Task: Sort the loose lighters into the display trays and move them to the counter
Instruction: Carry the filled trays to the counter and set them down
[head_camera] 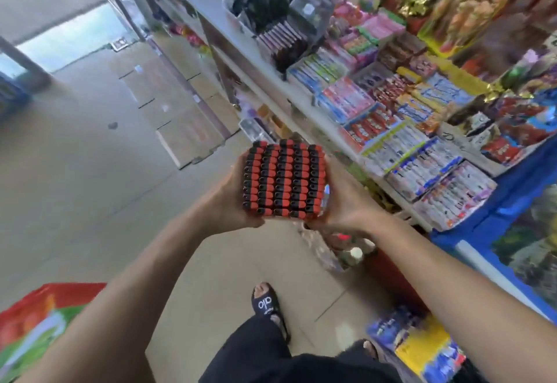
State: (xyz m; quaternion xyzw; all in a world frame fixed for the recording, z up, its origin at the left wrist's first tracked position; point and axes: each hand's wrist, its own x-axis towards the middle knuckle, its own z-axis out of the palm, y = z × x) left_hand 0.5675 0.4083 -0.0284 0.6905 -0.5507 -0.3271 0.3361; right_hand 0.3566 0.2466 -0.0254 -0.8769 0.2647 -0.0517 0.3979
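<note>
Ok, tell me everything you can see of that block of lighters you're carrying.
The block of lighters is a tight, roughly square pack of red-orange lighters with black caps, standing upright in five neat columns, tops toward the camera. No tray is visible beneath it. It is held level in mid-air above the tiled floor, beside the snack shelf. The left hand grips its left side and the right hand its right and near corner.

Full tray of red-black lighters, upright rows, held aloft
</note>
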